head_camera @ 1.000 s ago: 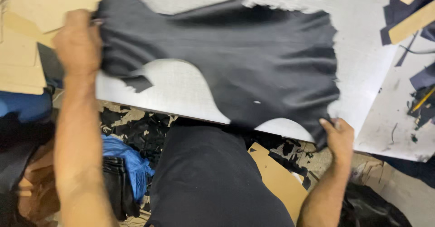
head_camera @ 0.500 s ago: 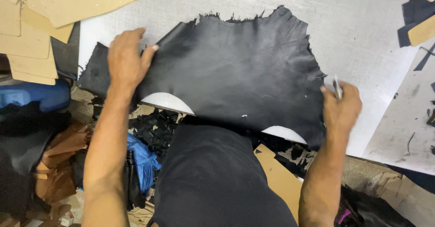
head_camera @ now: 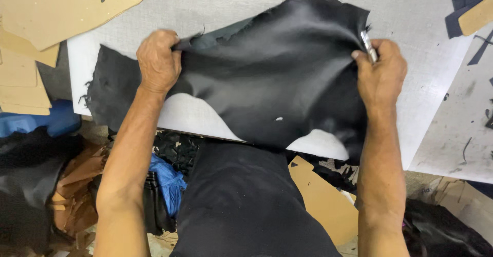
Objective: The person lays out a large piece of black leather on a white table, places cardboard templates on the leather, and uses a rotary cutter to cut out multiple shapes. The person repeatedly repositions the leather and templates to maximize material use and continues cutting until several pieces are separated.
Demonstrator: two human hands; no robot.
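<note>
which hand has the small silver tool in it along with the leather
The right hand: a slim silver tool sticks up from its grip on the black leather. The left hand grips only leather.

Black, ragged-edged leather hide [head_camera: 277,87], rumpled across white table [head_camera: 215,5]

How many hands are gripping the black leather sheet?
2. The left hand pinches the black leather sheet near its upper left edge; the right hand grips its right edge, also holding a slim metal tool.
</note>
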